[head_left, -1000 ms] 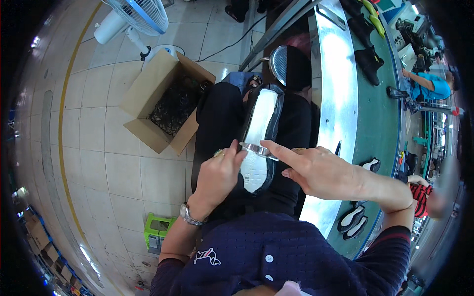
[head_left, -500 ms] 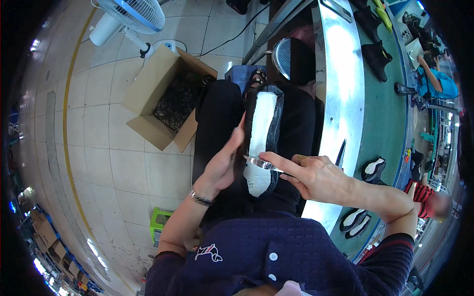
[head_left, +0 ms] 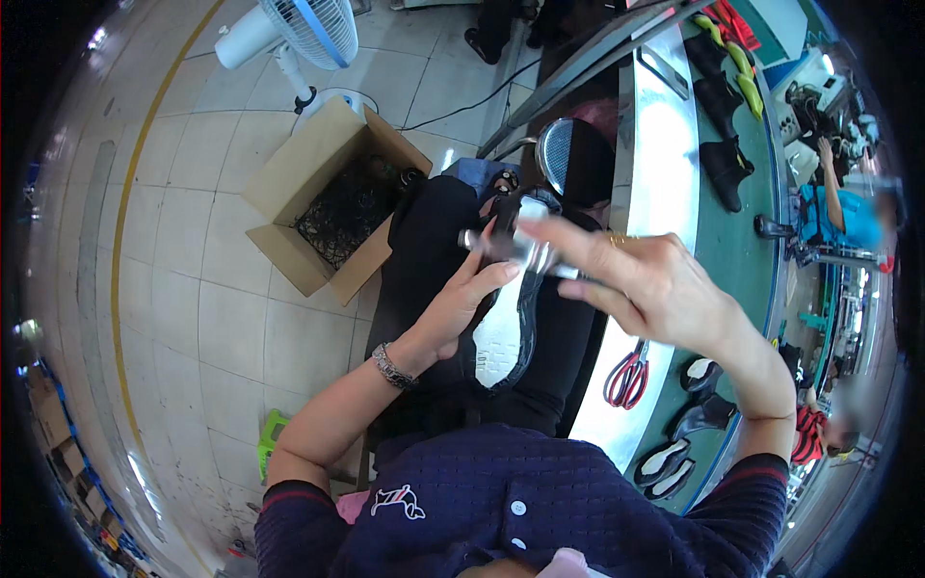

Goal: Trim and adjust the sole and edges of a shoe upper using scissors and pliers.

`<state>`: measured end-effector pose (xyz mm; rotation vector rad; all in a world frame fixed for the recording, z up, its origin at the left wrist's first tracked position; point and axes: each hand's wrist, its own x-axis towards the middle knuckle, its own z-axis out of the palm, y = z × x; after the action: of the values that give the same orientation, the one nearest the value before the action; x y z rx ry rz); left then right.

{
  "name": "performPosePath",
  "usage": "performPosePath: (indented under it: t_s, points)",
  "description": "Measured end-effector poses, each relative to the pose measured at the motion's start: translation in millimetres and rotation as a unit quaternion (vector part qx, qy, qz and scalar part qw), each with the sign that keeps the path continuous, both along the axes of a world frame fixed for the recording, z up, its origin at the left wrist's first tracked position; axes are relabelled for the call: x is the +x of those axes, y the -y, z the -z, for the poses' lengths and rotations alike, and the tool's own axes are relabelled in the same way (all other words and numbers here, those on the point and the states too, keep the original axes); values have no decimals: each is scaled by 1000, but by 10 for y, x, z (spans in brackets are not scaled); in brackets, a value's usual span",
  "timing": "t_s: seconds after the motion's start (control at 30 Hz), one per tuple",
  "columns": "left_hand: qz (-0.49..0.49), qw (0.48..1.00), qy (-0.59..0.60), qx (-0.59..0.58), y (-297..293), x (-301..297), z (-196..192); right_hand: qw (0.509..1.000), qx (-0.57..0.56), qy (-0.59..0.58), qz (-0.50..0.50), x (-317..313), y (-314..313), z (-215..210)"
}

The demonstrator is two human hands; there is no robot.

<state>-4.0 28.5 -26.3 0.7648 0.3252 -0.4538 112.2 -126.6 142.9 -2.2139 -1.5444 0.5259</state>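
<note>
Two hands [head_left: 540, 289] hold a black shoe [head_left: 511, 328] beside an open brown carton [head_left: 328, 202].

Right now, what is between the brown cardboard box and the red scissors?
In the head view, the black shoe with a white insole, held on the person's lap, lies between the brown cardboard box and the red-handled scissors.

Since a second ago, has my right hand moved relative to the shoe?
Yes. The right hand went from beside the shoe's middle up to its far end, toward the cardboard box.

Shoe [head_left: 506, 332] on lap; box [head_left: 332, 197] left, scissors [head_left: 628, 374] right.
</note>
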Motion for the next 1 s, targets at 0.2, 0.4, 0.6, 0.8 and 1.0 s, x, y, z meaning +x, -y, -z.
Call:
performPosePath:
  t_s: [0.2, 0.4, 0.6, 0.8, 1.0]
  points:
    - [16, 999, 22, 17, -37, 8, 56, 961, -258, 97, 17, 218, -55, 287]
    - [54, 999, 1, 8, -95, -2, -17, 993, -91, 47, 57, -15, 157, 611]
    - [80, 996, -21, -24, -185, 33, 15, 997, -53, 44, 34, -99, 97, 491]
    - [91, 995, -13, -28, -255, 54, -38, 974, -221, 36, 24, -84, -2, 444]
    - [122, 992, 4, -40, -218, 30, 18, 993, -106, -17, 58, -255, 143, 588]
